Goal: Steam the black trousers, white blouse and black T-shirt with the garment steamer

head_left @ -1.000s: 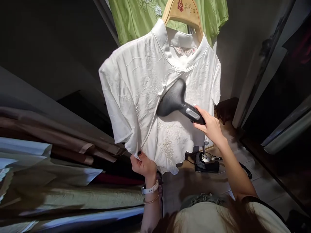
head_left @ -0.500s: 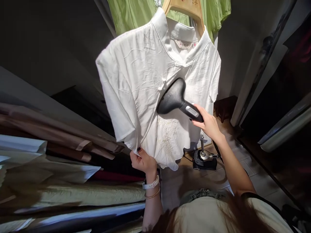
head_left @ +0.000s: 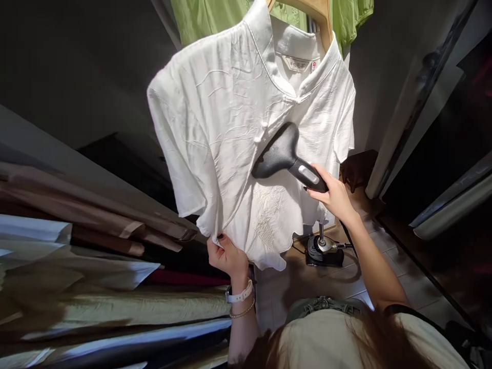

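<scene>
A white short-sleeved blouse (head_left: 230, 107) with knotted buttons and embroidery hangs on a wooden hanger (head_left: 313, 9). Creases run over its front. My left hand (head_left: 228, 259) pinches the bottom hem at the lower left and draws the cloth taut. In my right hand (head_left: 334, 195) is the handle of a black garment steamer head (head_left: 282, 154) with a grey button. The head lies against the blouse's middle front, just below the knotted buttons; its working face is hidden from me.
Behind the blouse hangs a green garment (head_left: 215, 20). The steamer's base (head_left: 325, 251), with pole and hose, stands on the tiled floor (head_left: 378, 251). Many folded or hanging clothes (head_left: 146, 307) fill the left side. A dark wooden stool (head_left: 357, 166) is at the back right.
The blouse has shifted and swung slightly, its collar now higher and further right. The steamer head has moved a little to the right with my right hand. My left hand keeps its pinch.
</scene>
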A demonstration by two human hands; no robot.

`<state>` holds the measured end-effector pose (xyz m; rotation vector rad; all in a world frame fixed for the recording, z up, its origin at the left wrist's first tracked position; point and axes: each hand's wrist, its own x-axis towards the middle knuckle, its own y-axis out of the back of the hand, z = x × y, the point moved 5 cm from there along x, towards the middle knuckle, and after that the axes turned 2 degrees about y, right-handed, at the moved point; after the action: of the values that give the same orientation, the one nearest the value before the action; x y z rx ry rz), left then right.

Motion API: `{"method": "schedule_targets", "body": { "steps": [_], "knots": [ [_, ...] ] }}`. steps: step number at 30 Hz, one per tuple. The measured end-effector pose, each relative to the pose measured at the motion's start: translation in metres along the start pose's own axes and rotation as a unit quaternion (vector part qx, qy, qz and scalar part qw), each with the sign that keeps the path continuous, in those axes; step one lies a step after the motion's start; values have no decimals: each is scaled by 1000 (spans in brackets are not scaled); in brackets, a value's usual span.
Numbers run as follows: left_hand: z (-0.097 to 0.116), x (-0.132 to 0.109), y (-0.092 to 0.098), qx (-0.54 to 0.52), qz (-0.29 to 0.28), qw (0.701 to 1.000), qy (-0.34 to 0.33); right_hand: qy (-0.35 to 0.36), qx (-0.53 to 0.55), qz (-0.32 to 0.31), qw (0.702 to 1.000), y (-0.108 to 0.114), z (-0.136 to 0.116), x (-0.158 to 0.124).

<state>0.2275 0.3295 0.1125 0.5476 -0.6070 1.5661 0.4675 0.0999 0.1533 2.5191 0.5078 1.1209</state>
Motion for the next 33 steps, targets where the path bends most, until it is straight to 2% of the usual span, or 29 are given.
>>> {"method": "schedule_targets", "body": {
  "steps": [3, 10, 15, 17, 22, 25, 30, 33],
  "knots": [
    [0, 1, -1, 0, 3, 1000, 2, 0, 0, 13, 1000, -2, 3, 3],
    [6, 3, -6, 9, -29, 999, 20, -28, -3, -22, 999, -10, 22, -13],
    [-2, 6, -5, 11, -42, 999, 19, 16, -1, 21, 1000, 5, 6, 12],
    [-3, 6, -5, 8, -35, 999, 18, 20, 4, 24, 1000, 5, 7, 16],
    [-1, 5, -4, -4, -36, 999, 13, -40, 26, 1, 999, -14, 29, -14],
    [-9, 9, -4, -1, -72, 997, 25, -67, 35, -10, 997, -22, 31, -28],
    [-24, 15, -4, 27, -149, 988, 39, -44, 54, 27, 997, -15, 13, -11],
    [-21, 12, -6, 67, -186, 978, 62, -67, 79, 43, 994, -25, 20, -12]
  ]
}}
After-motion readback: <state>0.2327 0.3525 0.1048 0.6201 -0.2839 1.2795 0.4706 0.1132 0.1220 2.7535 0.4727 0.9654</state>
